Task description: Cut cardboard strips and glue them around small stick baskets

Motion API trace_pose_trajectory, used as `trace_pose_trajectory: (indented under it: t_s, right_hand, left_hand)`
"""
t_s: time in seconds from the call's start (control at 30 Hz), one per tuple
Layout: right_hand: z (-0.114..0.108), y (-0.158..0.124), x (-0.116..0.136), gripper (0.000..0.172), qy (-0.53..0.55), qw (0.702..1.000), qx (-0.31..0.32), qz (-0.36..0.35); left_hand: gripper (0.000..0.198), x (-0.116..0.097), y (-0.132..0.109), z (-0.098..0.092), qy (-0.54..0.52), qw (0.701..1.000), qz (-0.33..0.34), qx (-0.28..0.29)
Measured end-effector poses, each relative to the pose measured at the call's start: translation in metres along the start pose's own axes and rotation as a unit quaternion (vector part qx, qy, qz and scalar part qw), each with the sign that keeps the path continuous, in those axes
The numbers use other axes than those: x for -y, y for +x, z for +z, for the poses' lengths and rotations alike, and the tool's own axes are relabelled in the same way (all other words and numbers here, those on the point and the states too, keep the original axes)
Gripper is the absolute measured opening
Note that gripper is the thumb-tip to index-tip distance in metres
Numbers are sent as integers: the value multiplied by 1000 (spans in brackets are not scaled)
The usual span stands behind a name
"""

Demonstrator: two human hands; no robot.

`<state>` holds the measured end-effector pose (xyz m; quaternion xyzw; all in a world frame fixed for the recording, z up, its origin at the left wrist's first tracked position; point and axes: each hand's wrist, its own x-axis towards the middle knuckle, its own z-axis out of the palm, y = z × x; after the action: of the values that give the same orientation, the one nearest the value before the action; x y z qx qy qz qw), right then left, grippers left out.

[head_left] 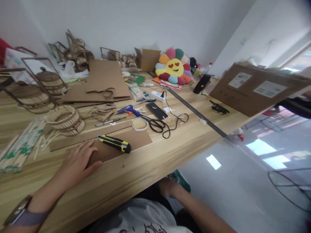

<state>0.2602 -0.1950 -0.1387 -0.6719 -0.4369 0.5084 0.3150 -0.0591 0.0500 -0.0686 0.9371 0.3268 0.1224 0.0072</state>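
One head-worn view looks forward and down, tilted, along the wooden table [150, 168] from its near edge, close over the left hand [77, 160], toward the wall [145, 22] behind it

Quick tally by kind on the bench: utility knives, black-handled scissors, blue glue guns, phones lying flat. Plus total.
Utility knife: 1
Black-handled scissors: 1
Blue glue gun: 1
Phone lying flat: 1
Total: 4
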Motion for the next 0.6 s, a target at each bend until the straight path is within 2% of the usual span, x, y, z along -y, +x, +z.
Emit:
trace_pose_trajectory:
  t_s: [0.03,0.1,0.13,0.17,0.2,0.23,0.27,0.3,0.37,0.4,0.47,0.53,0.6]
  right_hand:
    - [1,-5,6,8,-33,998,44,-8]
    - [-3,-22,28,33,-90,988,123,-30]
    - [-7,-31,44,40,-111,980,158,-45]
    - [-13,-37,65,38,-137,966,205,-72]
    - [-19,-38,89,28,-208,929,276,-135]
    - [-23,-35,114,19,-262,899,292,-193]
    - [-25,-27,140,14,-293,885,279,-232]
    - [-25,-14,164,15,-313,884,236,-254]
    - [-15,22,201,19,-353,902,42,-244]
    - [-8,43,213,18,-376,897,-29,-230]
    - [9,79,224,35,-409,882,-57,-229]
    - [23,105,224,34,-382,895,-32,-228]
    - [28,120,220,31,-350,907,-6,-236]
  left_hand:
    - [49,0,0,1,-1,1000,1,-7]
    - [50,0,-2,3,-2,1000,-1,-15]
    - [50,0,-2,4,-3,1000,-2,-17]
    - [50,0,-2,5,-4,1000,-3,-16]
    - [50,-1,-3,5,-5,1000,-3,-15]
    - [50,-2,-2,4,-7,1000,-3,-14]
    - [50,-3,-2,3,-8,1000,-2,-13]
    - [50,-4,-2,1,-8,1000,-2,-11]
    - [51,-7,-1,-1,-5,1000,0,-6]
    - [51,-8,-1,-2,-1,1000,2,-4]
    - [51,-9,-2,-2,3,1000,3,-6]
    - [51,-10,-3,-1,2,1000,3,-16]
    - [51,-11,-4,0,0,1000,4,-22]
